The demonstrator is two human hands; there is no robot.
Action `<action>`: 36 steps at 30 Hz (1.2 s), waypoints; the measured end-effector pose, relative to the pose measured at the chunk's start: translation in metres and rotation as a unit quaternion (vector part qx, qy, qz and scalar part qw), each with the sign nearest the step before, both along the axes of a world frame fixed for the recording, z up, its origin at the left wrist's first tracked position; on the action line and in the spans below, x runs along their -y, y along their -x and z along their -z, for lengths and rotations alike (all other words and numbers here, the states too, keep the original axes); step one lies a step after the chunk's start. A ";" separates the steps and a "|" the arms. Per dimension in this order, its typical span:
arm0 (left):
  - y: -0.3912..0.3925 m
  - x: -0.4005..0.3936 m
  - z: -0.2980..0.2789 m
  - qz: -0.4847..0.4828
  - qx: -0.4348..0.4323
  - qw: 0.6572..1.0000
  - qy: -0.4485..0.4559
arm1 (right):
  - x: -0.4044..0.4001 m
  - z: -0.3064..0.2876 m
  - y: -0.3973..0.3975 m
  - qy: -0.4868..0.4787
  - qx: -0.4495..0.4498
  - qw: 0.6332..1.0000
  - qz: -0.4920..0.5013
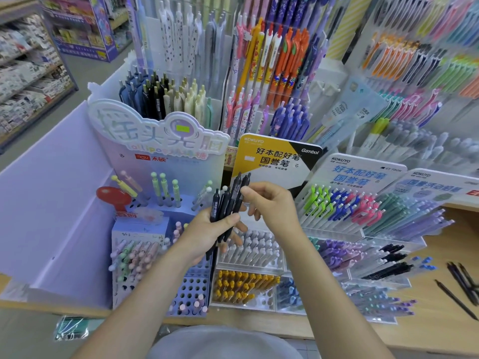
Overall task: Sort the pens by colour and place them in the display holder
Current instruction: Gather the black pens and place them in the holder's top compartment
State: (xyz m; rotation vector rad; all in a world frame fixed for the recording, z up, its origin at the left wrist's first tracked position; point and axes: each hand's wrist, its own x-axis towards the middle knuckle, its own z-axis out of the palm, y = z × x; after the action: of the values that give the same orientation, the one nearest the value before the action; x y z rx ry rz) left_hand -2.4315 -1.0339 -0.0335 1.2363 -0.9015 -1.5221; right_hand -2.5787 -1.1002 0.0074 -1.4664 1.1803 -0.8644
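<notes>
While your left hand (215, 229) grips the bundle of dark pens (228, 203) upright, your right hand (269, 203) pinches the top of one pen. Draw that one straight up so the rest stay put, and check its shade before choosing a slot. The clear display holder (388, 265) sits just beyond your hands, with black pens already in its right compartments. More loose dark pens (461, 286) lie near the tabletop's (440, 332) right edge.

- pretty cramped up front: signboard (274, 161) sits right behind the hands, pen trays (248, 252) packed underneath
- lollipop pen stand (155, 211) blocks the left
- bare tabletop (438, 257) on the right, only some loose pens (464, 286) there
</notes>
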 end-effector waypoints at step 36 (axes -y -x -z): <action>0.003 0.002 0.019 -0.071 -0.032 0.997 0.016 | 0.025 0.038 0.015 0.131 -0.095 0.981 0.110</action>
State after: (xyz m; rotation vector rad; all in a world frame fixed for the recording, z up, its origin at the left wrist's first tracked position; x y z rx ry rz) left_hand -2.4347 -1.0358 -0.0524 1.1955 -0.7765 -1.4212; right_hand -2.5935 -1.1253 -0.0308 -1.6809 1.4325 -1.0811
